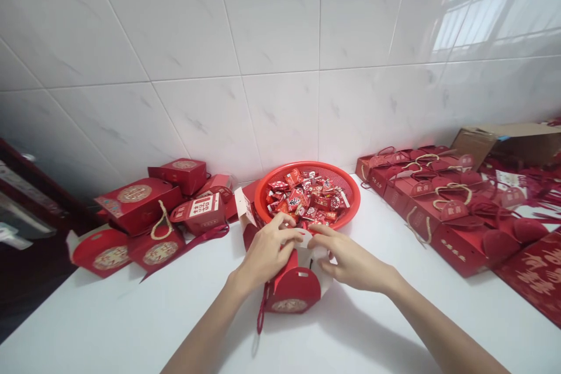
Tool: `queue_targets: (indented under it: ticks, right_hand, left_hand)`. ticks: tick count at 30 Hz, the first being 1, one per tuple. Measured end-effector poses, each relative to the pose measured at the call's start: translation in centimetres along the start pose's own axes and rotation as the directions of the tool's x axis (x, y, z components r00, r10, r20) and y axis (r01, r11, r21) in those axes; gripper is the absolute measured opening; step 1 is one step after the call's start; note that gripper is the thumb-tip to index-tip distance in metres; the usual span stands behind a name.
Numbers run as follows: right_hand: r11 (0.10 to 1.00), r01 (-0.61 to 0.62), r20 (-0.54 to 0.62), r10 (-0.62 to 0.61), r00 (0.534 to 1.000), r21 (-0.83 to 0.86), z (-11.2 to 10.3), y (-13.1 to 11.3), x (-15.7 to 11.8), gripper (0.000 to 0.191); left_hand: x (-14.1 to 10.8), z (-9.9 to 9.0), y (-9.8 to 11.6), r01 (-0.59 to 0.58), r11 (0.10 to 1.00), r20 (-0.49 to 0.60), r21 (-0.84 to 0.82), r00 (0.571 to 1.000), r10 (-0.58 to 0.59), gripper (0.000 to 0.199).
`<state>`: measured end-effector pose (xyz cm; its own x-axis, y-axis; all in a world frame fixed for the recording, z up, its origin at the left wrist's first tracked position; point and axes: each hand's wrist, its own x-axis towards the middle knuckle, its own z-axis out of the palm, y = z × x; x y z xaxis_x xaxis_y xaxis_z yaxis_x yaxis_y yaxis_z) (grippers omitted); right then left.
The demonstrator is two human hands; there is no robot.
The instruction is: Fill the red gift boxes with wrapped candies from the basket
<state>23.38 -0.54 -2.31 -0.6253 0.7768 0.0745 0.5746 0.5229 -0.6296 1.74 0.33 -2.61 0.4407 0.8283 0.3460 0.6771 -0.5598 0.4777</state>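
Note:
A small red gift box (294, 291) stands part-open on the white table in front of me, its round-topped front flap upright and a gold emblem low on it. My left hand (268, 248) grips the box's upper left side, fingers curled over the far flap. On the other side, my right hand (344, 256) pinches the pale inside of the right and far flaps. A dark red cord (261, 311) hangs from the box's left side onto the table. Just behind the box is a red plastic basket (354, 201) of wrapped candies (302, 196). The box's inside is mostly hidden by my hands.
Several red boxes (135, 196) lie piled at the left, some with rope handles. Rows of closed red boxes (438, 198) stand at the right. Behind those is a cardboard carton (475, 146) near loose red ribbons. A tiled wall (280, 117) bounds the back of the table (175, 304).

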Motion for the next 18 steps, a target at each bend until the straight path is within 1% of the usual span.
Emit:
queue_targets:
  ticks: [2, 4, 5, 8, 9, 11, 13, 14, 16, 18]
  right_hand:
    - [1.000, -0.008, 0.007, 0.008, 1.000, 0.002, 0.1, -0.1, -0.1, 0.047]
    - [1.000, 0.010, 0.011, -0.010, 1.000, 0.019, 0.2, -0.2, -0.2, 0.056]
    - [0.999, 0.027, 0.011, -0.028, 1.000, 0.026, 0.3, -0.3, -0.2, 0.058]
    - [0.997, 0.076, -0.011, -0.076, 0.997, 0.027, 0.6, -0.6, -0.5, 0.061]
    - [0.996, 0.086, -0.025, -0.086, 0.996, 0.017, 0.7, -0.7, -0.6, 0.063]
    - [0.994, 0.105, -0.050, -0.105, 0.993, -0.009, 0.8, -1.0, -0.8, 0.067]
    - [0.990, 0.135, -0.066, -0.137, 0.988, -0.041, 0.8, -1.2, -1.1, 0.067]
    - [0.986, 0.157, -0.073, -0.161, 0.984, -0.057, 0.8, -1.3, -1.2, 0.065]
    - [0.977, 0.194, -0.084, -0.202, 0.976, -0.093, 0.6, -1.5, -1.4, 0.062]
    - [0.970, 0.210, -0.084, -0.221, 0.972, -0.121, 0.5, -1.4, -1.6, 0.061]
  left_hand:
    - [-0.3, -0.6, 0.7, 0.005, 0.996, 0.090, 0.089, 0.996, -0.013, 0.028]
    - [-0.6, -1.0, 1.4, 0.024, 0.988, 0.140, 0.154, 0.989, -0.046, 0.022]
    - [-0.7, -1.1, 1.8, 0.039, 0.984, 0.155, 0.176, 0.986, -0.067, 0.020]
    - [-1.0, -1.1, 2.6, 0.089, 0.970, 0.176, 0.224, 0.976, -0.130, 0.032]
    - [-1.1, -1.1, 2.9, 0.101, 0.966, 0.180, 0.240, 0.973, -0.146, 0.034]
    - [-1.2, -1.3, 3.4, 0.124, 0.958, 0.189, 0.260, 0.966, -0.176, 0.027]
    - [-1.4, -1.8, 3.9, 0.160, 0.960, 0.233, 0.231, 0.949, -0.214, 0.022]
    - [-1.5, -2.2, 4.1, 0.175, 0.965, 0.272, 0.193, 0.936, -0.224, 0.025]
    - [-1.7, -3.3, 4.1, 0.191, 0.976, 0.361, 0.101, 0.908, -0.215, 0.036]
    - [-1.9, -4.3, 3.7, 0.195, 0.980, 0.429, 0.042, 0.882, -0.194, 0.050]
